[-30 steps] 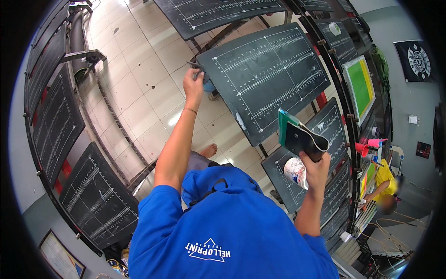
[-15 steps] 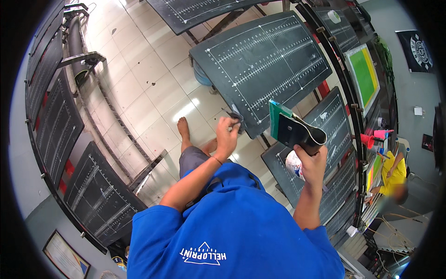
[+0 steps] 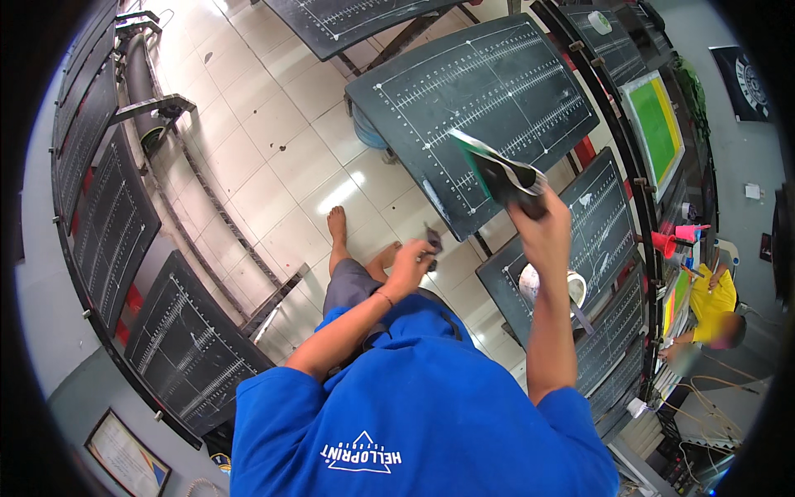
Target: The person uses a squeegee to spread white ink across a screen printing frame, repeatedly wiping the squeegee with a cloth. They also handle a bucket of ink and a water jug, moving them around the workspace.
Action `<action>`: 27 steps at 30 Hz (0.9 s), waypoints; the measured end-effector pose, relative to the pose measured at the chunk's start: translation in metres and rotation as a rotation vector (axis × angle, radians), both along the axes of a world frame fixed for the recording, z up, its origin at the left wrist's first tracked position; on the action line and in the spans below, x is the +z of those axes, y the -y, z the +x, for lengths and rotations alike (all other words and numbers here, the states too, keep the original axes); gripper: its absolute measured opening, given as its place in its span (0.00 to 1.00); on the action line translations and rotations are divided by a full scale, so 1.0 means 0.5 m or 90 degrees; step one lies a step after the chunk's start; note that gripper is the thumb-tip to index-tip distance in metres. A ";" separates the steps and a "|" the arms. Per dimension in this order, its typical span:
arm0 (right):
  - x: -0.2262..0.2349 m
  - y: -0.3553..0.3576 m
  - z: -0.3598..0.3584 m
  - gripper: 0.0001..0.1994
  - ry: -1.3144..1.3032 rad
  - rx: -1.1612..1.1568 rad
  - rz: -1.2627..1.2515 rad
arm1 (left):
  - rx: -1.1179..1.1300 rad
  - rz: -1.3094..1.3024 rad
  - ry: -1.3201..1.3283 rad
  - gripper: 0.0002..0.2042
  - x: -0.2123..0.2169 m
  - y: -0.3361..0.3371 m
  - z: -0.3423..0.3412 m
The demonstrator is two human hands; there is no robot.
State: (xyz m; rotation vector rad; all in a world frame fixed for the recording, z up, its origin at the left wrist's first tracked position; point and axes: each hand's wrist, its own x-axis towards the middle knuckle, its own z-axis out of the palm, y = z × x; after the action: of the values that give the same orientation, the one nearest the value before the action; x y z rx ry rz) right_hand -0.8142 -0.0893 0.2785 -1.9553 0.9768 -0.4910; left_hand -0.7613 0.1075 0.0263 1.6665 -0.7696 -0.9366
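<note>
Gripping the green-edged black piece (image 3: 498, 179) by the ruled board (image 3: 476, 79), the right hand (image 3: 540, 225) could drop it if its hold slackens — the left hand (image 3: 409, 267) clasps some small dark object (image 3: 434, 240), perhaps a blade.

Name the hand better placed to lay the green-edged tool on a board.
Probably the right hand: it grips the green-edged tool, seen against a black board; the left hand is occupied with a small dark item.

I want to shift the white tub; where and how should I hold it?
Probably hold the white tub by its wall, from the left: its curved side shows there, while a grey strip juts past the rim on the right.
</note>
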 end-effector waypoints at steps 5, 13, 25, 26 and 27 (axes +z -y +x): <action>-0.075 0.083 0.278 0.16 -0.099 0.257 -0.391 | 0.159 0.068 -0.215 0.08 -0.040 -0.016 0.090; -0.188 0.181 0.492 0.19 -0.106 0.521 -0.611 | 0.282 -0.051 -0.537 0.09 0.028 0.045 0.078; -0.152 0.131 0.163 0.21 -0.151 0.623 -0.536 | 0.297 -0.097 -0.625 0.10 0.029 0.080 0.055; -0.148 0.129 0.139 0.21 -0.164 0.639 -0.532 | 0.296 -0.096 -0.637 0.10 0.030 0.080 0.040; -0.143 0.128 0.113 0.21 -0.176 0.657 -0.528 | 0.295 -0.096 -0.650 0.09 0.032 0.080 0.026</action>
State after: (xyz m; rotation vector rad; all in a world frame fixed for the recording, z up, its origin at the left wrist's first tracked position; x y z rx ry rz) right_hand -0.7576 -0.1535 0.2070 -2.9654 -0.2658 0.0126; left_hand -0.7486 0.0676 0.0425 0.9509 0.2276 -1.1661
